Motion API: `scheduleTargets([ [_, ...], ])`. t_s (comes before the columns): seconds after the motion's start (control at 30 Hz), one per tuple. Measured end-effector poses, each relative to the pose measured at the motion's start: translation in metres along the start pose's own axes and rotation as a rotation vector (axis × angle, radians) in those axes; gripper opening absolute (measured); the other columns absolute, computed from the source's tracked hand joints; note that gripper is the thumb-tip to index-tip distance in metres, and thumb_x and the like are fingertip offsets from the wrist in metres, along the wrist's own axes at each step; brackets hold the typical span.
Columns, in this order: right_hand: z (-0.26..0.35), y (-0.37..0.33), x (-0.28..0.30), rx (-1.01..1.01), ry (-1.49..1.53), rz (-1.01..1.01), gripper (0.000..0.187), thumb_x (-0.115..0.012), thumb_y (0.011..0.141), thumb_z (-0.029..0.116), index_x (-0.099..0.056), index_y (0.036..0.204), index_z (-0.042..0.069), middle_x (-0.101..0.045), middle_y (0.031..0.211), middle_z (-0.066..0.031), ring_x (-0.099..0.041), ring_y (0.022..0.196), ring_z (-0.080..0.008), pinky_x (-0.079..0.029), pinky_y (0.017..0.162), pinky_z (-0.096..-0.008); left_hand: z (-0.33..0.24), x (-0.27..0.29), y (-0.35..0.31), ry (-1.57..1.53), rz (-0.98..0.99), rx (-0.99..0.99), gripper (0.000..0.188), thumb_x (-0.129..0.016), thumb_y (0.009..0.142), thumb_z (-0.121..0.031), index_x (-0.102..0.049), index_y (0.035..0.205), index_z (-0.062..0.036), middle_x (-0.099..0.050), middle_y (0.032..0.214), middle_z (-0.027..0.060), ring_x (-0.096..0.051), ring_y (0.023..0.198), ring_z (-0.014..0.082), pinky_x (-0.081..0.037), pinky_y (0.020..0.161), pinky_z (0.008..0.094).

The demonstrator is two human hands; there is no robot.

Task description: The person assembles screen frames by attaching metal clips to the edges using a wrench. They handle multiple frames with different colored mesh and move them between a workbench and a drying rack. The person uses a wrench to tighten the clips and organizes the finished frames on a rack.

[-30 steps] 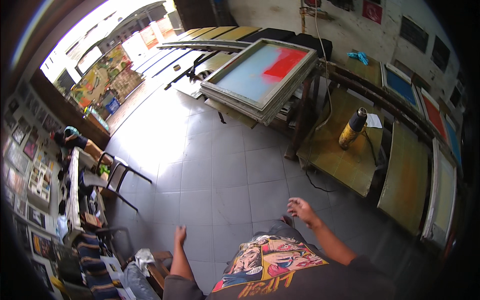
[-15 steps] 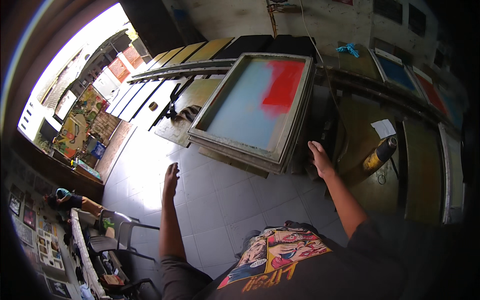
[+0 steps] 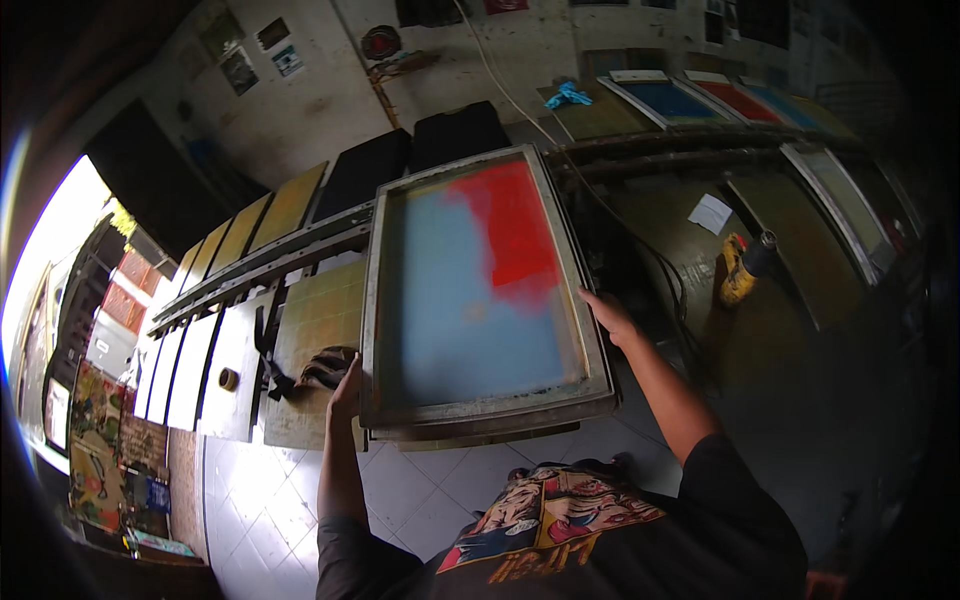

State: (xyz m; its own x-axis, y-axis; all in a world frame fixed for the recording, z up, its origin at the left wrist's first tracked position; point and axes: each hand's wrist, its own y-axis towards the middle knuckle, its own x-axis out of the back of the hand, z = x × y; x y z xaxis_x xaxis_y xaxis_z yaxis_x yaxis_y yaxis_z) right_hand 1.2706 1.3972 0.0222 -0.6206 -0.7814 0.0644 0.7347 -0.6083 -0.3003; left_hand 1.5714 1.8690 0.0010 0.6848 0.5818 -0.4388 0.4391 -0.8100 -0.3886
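Observation:
A screen-printing frame [image 3: 470,300] lies before me, its pale blue mesh marked by a large red patch at the upper right. My left hand [image 3: 347,388] is against its left rim near the front corner, the fingers partly hidden by the edge. On the right rim, my right hand [image 3: 608,317] holds the side with its fingers closed at the border. More frame edges show just beneath the front rim; how many is hidden. Left of my left hand, a dark bundled cloth [image 3: 328,368] rests on a greenish board [image 3: 315,315].
A yellow and black heat gun [image 3: 745,268] and a white paper [image 3: 710,213] lie on the right-hand table. Blue gloves [image 3: 568,95] sit farther back. A cable [image 3: 630,225] hangs behind the frame. Long rails [image 3: 260,258] with several boards run left. A tape roll [image 3: 228,379] lies there.
Both hands, apart from the stack before, have reached the sides of the top frame and closed on it. My view has shifted toward the right, and the frame appears nearer and straighter.

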Motion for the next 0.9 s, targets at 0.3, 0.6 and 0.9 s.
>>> scheduleTargets([
  [0.3, -0.024, 0.016, -0.014, 0.068, -0.340, -0.323, 0.098, -0.057, 0.076, 0.065, -0.035, 0.132, -0.012, -0.042, 0.132, -0.0316, -0.041, 0.126, -0.0368, -0.035, 0.102, -0.0387, 0.001, -0.018, 0.005, 0.120, -0.281, -0.117, 0.034, -0.049, 0.094, -0.034, -0.056, 0.108, -0.0040, -0.064, 0.082, 0.0064, -0.061, 0.060, 0.0162, -0.051, 0.050, 0.0294],
  [0.6, -0.023, 0.017, -0.014, 0.045, -0.214, -0.193, 0.093, -0.056, 0.079, 0.060, -0.033, 0.133, -0.012, -0.042, 0.134, -0.0289, -0.040, 0.127, -0.0347, -0.036, 0.102, -0.0362, -0.007, -0.018, -0.001, 0.007, -0.192, 0.007, 0.032, -0.048, 0.095, -0.032, -0.056, 0.109, -0.0045, -0.065, 0.084, 0.0088, -0.064, 0.065, 0.0195, -0.053, 0.053, 0.0322],
  [0.9, 0.001, -0.010, -0.012, 0.004, -0.072, -0.018, 0.095, -0.059, 0.080, 0.049, -0.017, 0.139, -0.013, -0.023, 0.145, -0.0278, -0.022, 0.137, -0.0306, -0.022, 0.110, -0.0345, -0.005, 0.002, -0.004, -0.203, -0.104, 0.101, 0.035, -0.045, 0.095, -0.034, -0.057, 0.110, -0.0037, -0.066, 0.092, 0.0123, -0.065, 0.078, 0.0269, -0.054, 0.066, 0.0404],
])
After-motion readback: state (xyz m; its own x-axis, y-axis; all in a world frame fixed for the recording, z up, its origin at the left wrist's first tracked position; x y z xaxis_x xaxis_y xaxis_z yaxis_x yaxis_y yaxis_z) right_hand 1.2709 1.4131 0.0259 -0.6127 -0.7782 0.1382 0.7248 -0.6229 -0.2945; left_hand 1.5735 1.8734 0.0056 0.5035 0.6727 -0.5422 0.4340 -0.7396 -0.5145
